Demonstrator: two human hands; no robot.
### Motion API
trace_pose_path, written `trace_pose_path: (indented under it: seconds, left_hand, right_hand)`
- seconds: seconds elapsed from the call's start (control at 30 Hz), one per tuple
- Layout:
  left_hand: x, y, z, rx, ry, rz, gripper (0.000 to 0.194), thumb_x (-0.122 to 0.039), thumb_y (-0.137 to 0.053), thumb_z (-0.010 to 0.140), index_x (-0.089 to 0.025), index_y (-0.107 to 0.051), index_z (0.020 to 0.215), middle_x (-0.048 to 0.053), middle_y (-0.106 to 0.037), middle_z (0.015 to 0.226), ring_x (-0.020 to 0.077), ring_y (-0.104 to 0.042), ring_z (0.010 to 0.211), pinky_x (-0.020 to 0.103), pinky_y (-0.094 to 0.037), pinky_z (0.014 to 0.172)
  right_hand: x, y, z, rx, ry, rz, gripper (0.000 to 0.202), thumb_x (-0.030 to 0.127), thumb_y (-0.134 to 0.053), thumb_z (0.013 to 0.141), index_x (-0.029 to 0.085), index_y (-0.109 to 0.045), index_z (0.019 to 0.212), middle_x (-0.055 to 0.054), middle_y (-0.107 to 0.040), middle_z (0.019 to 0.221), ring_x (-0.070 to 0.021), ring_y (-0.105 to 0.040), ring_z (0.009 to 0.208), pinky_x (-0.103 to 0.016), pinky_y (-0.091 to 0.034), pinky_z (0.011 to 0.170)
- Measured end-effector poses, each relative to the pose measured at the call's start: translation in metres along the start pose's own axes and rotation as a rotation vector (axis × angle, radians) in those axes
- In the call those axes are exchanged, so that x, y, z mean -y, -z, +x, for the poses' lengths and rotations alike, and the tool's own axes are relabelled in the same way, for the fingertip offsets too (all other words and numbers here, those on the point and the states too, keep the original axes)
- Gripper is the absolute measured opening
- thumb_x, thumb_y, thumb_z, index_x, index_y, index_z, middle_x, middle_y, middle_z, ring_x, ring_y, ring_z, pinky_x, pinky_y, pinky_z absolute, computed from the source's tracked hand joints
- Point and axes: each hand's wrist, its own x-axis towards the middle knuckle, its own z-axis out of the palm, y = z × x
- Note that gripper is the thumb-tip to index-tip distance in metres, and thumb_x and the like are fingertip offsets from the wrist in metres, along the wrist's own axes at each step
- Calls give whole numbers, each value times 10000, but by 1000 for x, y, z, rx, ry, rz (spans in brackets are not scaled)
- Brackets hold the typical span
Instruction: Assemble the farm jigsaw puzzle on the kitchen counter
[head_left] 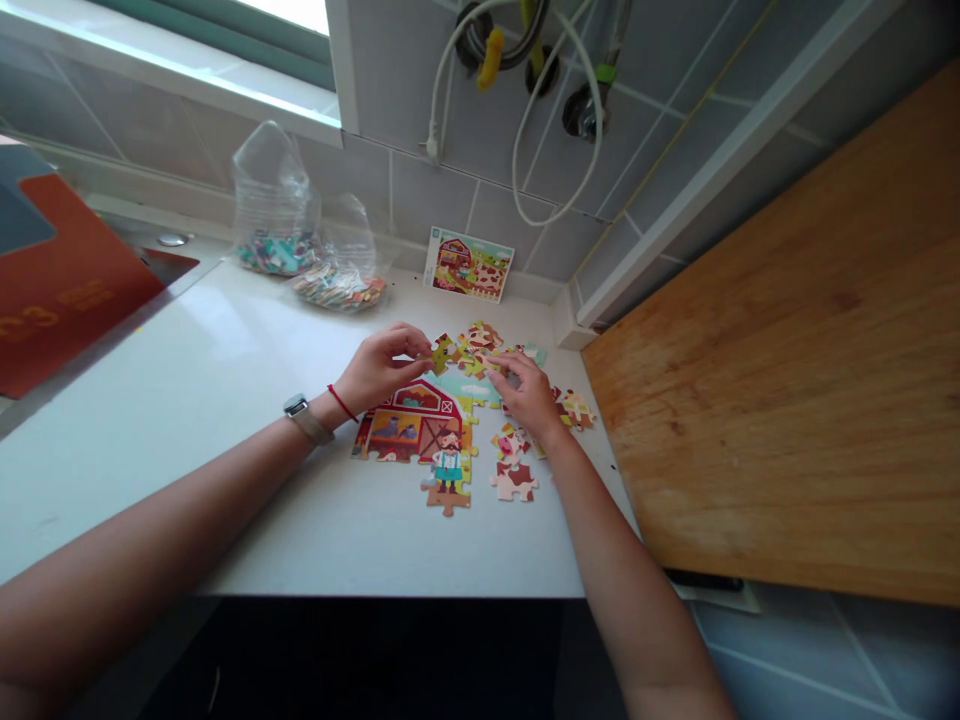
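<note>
My left hand (384,368) pinches the edge of a green jigsaw puzzle piece (442,353) with thumb and fingers, above the joined part of the puzzle. My right hand (526,392) has its fingertips closed at the edge of a puzzle piece (475,362) in the loose group at the back. The joined section (409,420) shows a red barn and a farmer in a teal apron. Below my right hand lie cow pieces (514,482), joined to each other. More loose pieces (576,408) lie to the right, partly hidden by that hand.
A picture card (470,265) of the farm scene leans on the tiled wall. Two clear bags (341,280) of pieces stand at the back left, near an orange box (67,290). A wooden panel (787,380) bounds the white counter (300,540) on the right. Cables hang above.
</note>
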Motion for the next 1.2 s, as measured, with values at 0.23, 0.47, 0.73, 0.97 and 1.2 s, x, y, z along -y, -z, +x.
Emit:
trace_pose_path:
  seconds: [0.23, 0.47, 0.73, 0.97, 1.2]
  left_hand:
    - [-12, -7, -5, 172, 193, -230, 311, -393, -880, 794, -155, -723, 917, 88, -758, 1034, 163, -740, 829, 356, -687, 786]
    - [-27, -9, -10, 166, 255, -217, 319, -429, -812, 862, -158, -741, 1014, 93, -791, 1014, 199, -784, 849, 342, -685, 769]
    - [-26, -13, -19, 89, -108, 337, 272, -438, -714, 961, -194, -804, 1042, 47, -824, 886, 157, -761, 732, 267, -613, 713]
    - [-26, -10, -19, 91, -169, 429, 254, -416, -673, 1000, -200, -790, 1061, 38, -820, 883, 141, -749, 709, 243, -570, 671]
    - [-27, -11, -19, 102, -172, 423, 236, -407, -665, 995, -202, -778, 1016, 18, -785, 798, 135, -724, 668, 251, -552, 656]
  right_hand:
    - [26, -13, -6, 278, -214, 508, 307, 516, -834, 815, 221, -764, 866, 4, -716, 792, -149, -618, 714, -277, -507, 683]
    - [33, -9, -8, 311, -336, 582, 316, 485, -817, 815, 207, -686, 742, 28, -624, 643, -104, -491, 556, -243, -353, 514]
    - [34, -9, -6, 220, -324, 614, 377, 502, -836, 786, 218, -618, 668, 38, -603, 609, -111, -494, 568, -266, -400, 590]
    - [37, -9, -7, 254, -275, 499, 470, 581, -796, 810, 228, -555, 615, 36, -559, 575, -125, -467, 573, -282, -395, 606]
    - [34, -8, -7, 269, -275, 487, 454, 570, -790, 814, 228, -565, 618, 34, -574, 585, -127, -473, 585, -278, -405, 618]
